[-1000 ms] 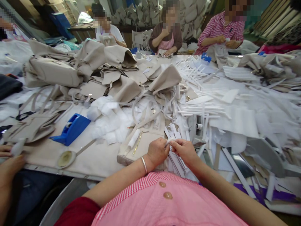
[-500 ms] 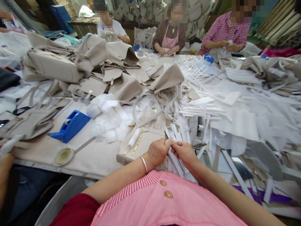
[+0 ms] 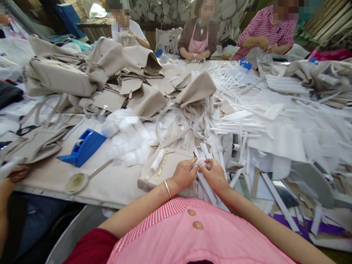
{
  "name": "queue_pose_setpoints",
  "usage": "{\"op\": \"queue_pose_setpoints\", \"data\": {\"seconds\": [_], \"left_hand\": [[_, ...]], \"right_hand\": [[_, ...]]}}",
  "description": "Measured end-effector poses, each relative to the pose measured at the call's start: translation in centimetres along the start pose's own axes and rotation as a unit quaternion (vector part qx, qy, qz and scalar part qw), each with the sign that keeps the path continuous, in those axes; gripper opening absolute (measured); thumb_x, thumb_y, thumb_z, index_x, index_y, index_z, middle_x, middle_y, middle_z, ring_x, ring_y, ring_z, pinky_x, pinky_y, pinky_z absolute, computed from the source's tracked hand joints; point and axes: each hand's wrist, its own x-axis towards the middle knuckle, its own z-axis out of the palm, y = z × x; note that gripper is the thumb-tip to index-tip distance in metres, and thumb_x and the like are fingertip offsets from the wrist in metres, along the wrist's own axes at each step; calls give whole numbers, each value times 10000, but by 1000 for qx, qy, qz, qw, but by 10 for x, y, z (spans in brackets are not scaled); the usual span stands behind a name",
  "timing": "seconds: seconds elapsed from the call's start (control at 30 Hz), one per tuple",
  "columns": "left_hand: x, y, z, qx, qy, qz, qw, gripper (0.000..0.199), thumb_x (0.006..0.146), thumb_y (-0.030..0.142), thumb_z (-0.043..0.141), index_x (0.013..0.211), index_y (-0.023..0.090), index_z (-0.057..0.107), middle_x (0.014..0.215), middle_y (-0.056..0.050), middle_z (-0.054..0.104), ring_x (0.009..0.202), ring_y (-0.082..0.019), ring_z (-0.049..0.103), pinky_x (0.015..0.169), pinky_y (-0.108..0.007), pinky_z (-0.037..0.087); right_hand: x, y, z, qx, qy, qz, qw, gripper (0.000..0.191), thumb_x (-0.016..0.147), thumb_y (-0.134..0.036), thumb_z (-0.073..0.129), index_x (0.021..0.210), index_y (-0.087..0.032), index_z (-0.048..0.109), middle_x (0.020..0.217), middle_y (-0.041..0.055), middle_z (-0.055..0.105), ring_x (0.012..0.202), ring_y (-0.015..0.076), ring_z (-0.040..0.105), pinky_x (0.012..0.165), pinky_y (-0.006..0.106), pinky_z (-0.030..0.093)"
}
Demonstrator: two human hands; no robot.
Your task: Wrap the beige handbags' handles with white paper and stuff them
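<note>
My left hand [image 3: 184, 172] and my right hand [image 3: 214, 175] meet in front of the pink apron, fingers pinched together. Between their fingertips is a small white strip [image 3: 201, 160] with a thin greyish band along it; its exact kind is too small to make out. Beside and partly under my left hand lies a beige handbag [image 3: 148, 179], with a gold zipper [image 3: 161, 165] and a white-wrapped part on its front. Its looped handles [image 3: 172, 137] extend away from me. Loose white strips [image 3: 205, 189] lie below my hands.
A blue tape dispenser [image 3: 82, 148] and a round tape roll [image 3: 77, 182] sit to the left. Beige bags [image 3: 63, 77] are heaped behind. White foam sheets [image 3: 277, 143] and a grey dispenser [image 3: 229, 150] stand right. Co-workers sit across; another person's hand [image 3: 19, 173] is at left.
My fingertips have drawn slightly apart, and more of the white strip and its greyish band shows between them. The co-worker in the checked shirt has lowered their hands.
</note>
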Motion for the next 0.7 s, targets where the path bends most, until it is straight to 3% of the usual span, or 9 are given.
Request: {"op": "queue_pose_setpoints", "data": {"seconds": [0.2, 0.37, 0.5, 0.7], "left_hand": [[0, 4, -10, -175, -46, -45, 983, 367, 893, 267, 518, 1218, 184, 667, 1135, -43, 718, 978, -206, 642, 907, -324, 502], [1, 0, -13, -293, -90, -105, 946, 414, 890, 382, 541, 1228, 176, 661, 881, -51, 724, 713, -164, 614, 655, -268, 511], [3, -1, -12, -398, -108, -168, 895, 489, 836, 463, 615, 1192, 131, 664, 789, -52, 672, 582, -108, 544, 544, -223, 450], [6, -5, -11, -512, -134, -216, 821, 535, 783, 482, 702, 1174, 121, 641, 821, -56, 648, 579, -87, 560, 554, -220, 476]], "right_hand": [[4, -4, -2, 36, -28, 18, 999, 373, 710, -367, 645, 1019, -166, 589, 628, -2, 660, 594, 175, 609, 566, 270, 416], [9, -1, -5, 177, -146, 51, 972, 322, 721, -492, 663, 739, -176, 607, 503, -59, 497, 412, 85, 370, 422, 235, 251], [13, 4, -7, 245, -176, -22, 953, 342, 697, -488, 719, 747, -160, 636, 552, -51, 529, 470, 77, 387, 463, 221, 284], [23, 21, -3, 261, -189, -107, 940, 246, 771, -424, 677, 768, -180, 649, 658, -14, 630, 587, 119, 514, 592, 242, 410]]}}
